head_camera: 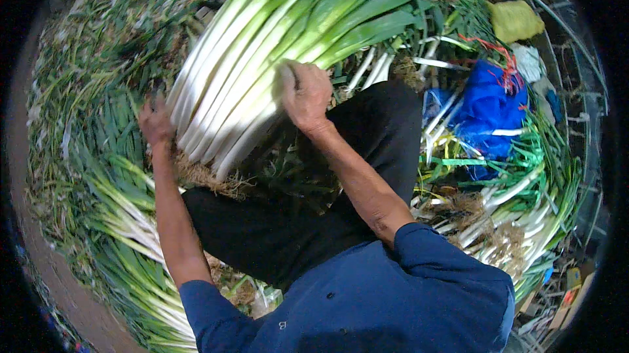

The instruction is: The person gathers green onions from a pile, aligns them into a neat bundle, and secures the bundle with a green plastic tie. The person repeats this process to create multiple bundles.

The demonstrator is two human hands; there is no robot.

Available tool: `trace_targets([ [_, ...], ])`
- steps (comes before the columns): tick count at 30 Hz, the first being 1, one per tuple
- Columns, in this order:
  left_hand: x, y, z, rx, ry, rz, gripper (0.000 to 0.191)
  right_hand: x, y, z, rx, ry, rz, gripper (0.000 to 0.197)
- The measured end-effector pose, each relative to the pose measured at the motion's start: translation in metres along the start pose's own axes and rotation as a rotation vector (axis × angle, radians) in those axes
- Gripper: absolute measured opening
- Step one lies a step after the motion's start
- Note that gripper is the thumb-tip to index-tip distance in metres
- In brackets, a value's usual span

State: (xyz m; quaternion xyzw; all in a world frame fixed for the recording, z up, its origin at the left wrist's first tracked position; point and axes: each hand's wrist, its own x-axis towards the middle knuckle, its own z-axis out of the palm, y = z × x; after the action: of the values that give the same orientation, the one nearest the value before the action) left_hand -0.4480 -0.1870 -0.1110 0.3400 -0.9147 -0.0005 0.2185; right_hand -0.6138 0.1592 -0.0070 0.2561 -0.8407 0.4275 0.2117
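Observation:
A large bundle of leeks or long green onions (pixel 245 68) lies before me, white stalks slanting down to brown roots (pixel 211 176) near my lap and green leaves (pixel 354 9) fanning out to the upper right. My left hand (pixel 156 121) is at the left edge of the bundle, by the lower ends of the white stalks; its fingers are blurred. On the opposite side, my right hand (pixel 308 95) is curled against the stalks where white turns to green. Motion blur hides whether either hand grips a stalk.
Loose leaves and trimmings (pixel 113 48) are heaped along the left. More leeks (pixel 142 235) lie beside my left arm, and others (pixel 516 235) are piled at right. Blue plastic sheeting (pixel 491 107), red string (pixel 508 65), green ties (pixel 530 156) and a yellow sack (pixel 515 21) are also on the right.

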Motion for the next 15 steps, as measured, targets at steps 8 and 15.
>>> trace_targets([
  [8, -0.004, -0.036, 0.025, -0.677, -0.114, -0.454, 0.048, -0.009, -0.001, -0.023, 0.208, -0.042, 0.102, 0.025],
  [15, -0.003, -0.019, 0.016, -0.903, -0.072, -0.447, 0.039, -0.014, -0.003, -0.023, 0.395, -0.034, 0.519, 0.034],
])
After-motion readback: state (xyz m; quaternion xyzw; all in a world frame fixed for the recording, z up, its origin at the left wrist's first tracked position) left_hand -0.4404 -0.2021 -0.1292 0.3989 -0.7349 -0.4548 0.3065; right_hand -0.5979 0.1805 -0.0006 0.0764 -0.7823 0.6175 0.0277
